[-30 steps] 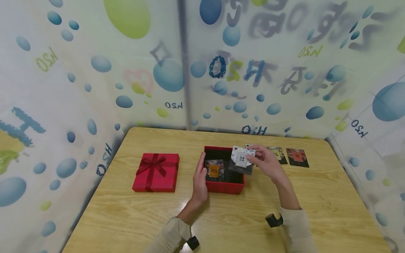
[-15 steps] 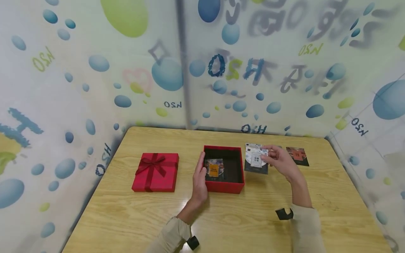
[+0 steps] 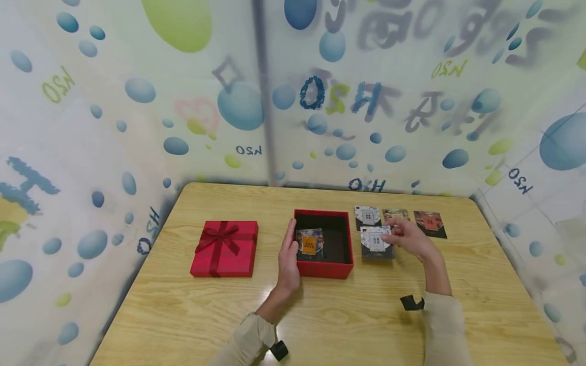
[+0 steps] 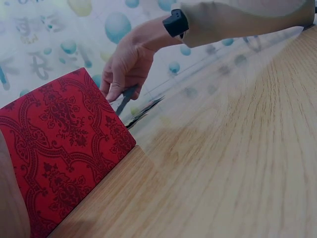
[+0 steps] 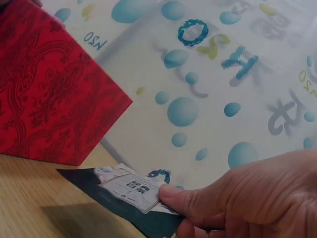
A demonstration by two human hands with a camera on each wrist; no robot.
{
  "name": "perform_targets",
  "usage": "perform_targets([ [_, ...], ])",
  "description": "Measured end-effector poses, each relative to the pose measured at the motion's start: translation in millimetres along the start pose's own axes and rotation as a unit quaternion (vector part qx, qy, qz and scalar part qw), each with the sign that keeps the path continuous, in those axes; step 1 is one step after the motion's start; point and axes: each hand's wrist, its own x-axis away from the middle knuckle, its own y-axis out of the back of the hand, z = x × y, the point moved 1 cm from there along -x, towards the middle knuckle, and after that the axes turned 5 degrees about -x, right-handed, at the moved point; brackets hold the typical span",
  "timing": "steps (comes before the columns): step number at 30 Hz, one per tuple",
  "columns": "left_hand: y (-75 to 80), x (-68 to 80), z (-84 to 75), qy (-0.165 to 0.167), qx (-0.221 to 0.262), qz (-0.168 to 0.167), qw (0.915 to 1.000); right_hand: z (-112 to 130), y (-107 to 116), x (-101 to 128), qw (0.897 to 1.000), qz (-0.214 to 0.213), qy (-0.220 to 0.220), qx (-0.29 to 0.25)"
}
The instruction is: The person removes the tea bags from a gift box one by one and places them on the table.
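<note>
Two hands at the open red box (image 3: 324, 244): left hand (image 3: 289, 256) flat against its left wall, fingers straight. Right hand (image 3: 410, 240) pinches a white-label packet (image 3: 376, 242) just right of the box, low over the bench (image 3: 183, 310).

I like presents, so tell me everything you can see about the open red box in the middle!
The open red box is square and looks like stiff card, with a darker red swirly pattern on its outer walls and a black lining inside. It sits flat on the wooden table, lid off. One small dark packet with an orange label lies inside, toward the left. The left hand rests against the box's left wall, fingers straight. The right hand pinches a white-labelled packet just right of it, not touching it.
</note>
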Motion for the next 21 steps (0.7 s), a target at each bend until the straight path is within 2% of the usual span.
perform_targets([
  [7,1.2,-1.6,1.0,0.004,0.000,0.003,1.0000,-8,-5,-5,1.000,0.012,0.000,0.005],
  [21,0.0,-0.7,1.5,0.009,0.008,0.004,0.9999,-12,-6,-3,0.997,0.025,-0.062,0.041],
])
